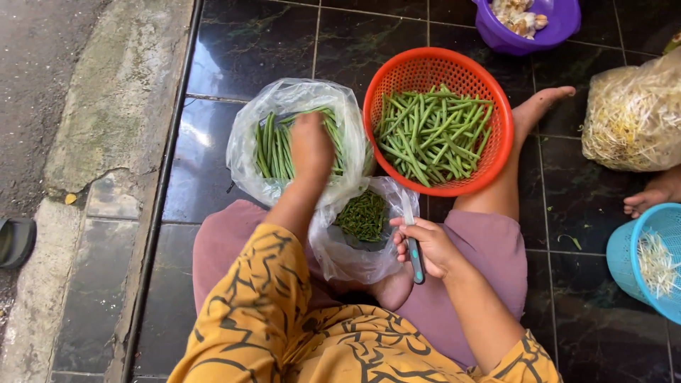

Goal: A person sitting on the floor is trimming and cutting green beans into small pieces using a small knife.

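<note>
Two clear plastic bags sit just near-left of the round orange mesh basket (496, 152): the nearer bag of chopped green bean bits (363, 216), with the right hand (429, 245), fingers wrapped round a teal-handled knife (415, 255), beside it. Beyond, the left hand (312, 145) reaches into the bag of whole long beans (273, 149), fingers hidden, so plenty seems left, and the basket's cut bean lengths (433, 135) suggest much is done.

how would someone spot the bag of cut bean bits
Start at the round orange plastic basket of long green beans. Just below its near rim, on the lap, sits a small clear plastic bag; unlike the larger bag of whole beans, it holds short chopped pieces.
</note>
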